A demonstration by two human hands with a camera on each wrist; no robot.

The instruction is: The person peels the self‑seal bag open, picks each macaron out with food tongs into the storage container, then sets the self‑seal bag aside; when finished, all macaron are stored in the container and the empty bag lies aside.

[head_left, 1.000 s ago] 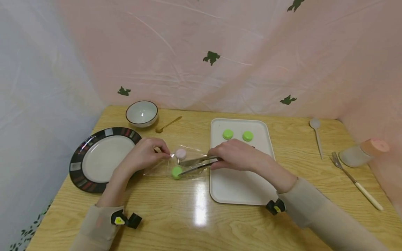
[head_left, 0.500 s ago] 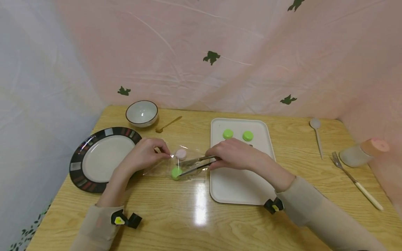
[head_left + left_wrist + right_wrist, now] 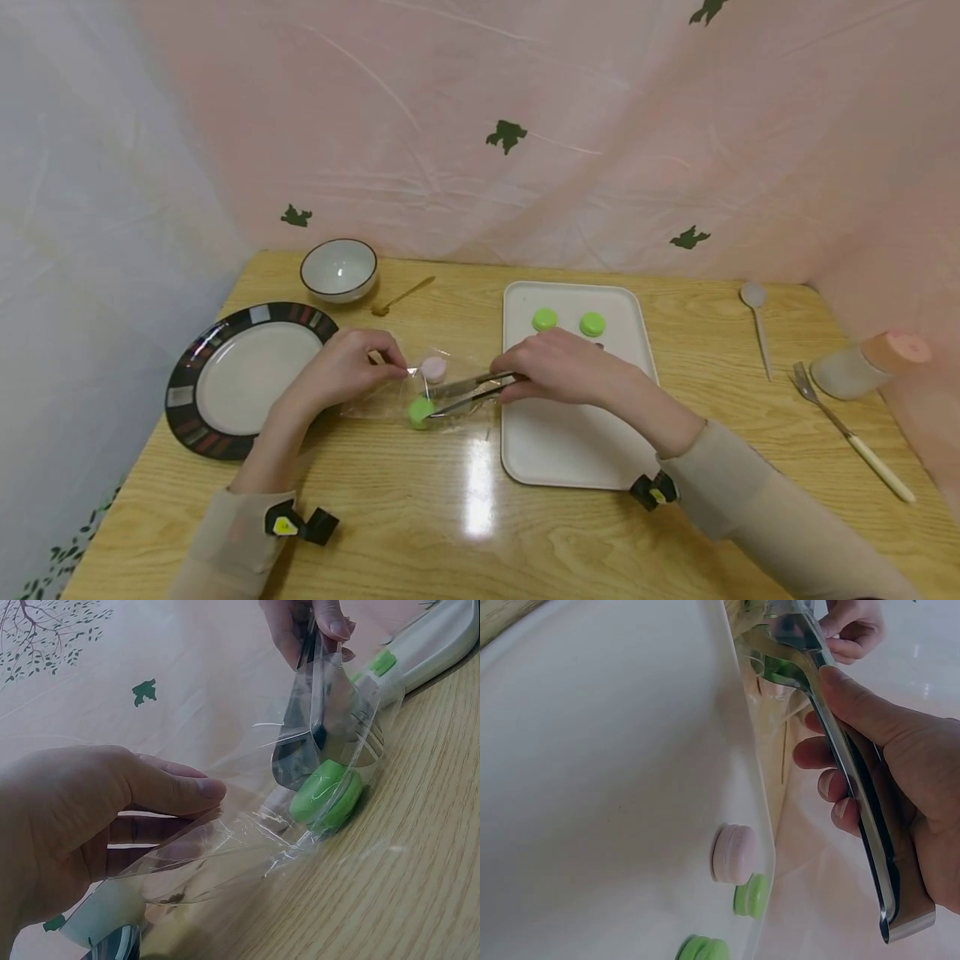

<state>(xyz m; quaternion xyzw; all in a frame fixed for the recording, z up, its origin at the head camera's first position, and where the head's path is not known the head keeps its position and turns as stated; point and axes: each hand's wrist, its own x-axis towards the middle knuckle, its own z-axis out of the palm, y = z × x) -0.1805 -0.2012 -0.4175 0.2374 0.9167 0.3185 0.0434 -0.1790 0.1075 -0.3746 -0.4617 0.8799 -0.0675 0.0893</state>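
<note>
My left hand (image 3: 352, 367) pinches the edge of a clear plastic bag (image 3: 217, 851) between thumb and fingers. Inside the bag lie a green macaron (image 3: 328, 796) and, beyond it in the head view, a pale pink macaron (image 3: 432, 369). My right hand (image 3: 555, 367) grips metal tongs (image 3: 877, 862), with the thumb on one side and curled fingers on the other. The tongs reach into the bag from the right, their ends spread apart. One tip overlaps the green macaron in the head view.
Under my right hand is a white tray (image 3: 570, 450) bearing two green macarons (image 3: 592, 324) and a pink macaron (image 3: 733, 853). A dark-rimmed plate (image 3: 255, 379), bowl (image 3: 339, 272) and small golden spoon (image 3: 405, 296) are left; a spoon (image 3: 753, 304), fork (image 3: 855, 437) and jar (image 3: 847, 373) right.
My right hand has shifted slightly left, the tongs still in the bag. The green macaron in the bag has moved barely left. My left hand stays in place on the bag's edge.
</note>
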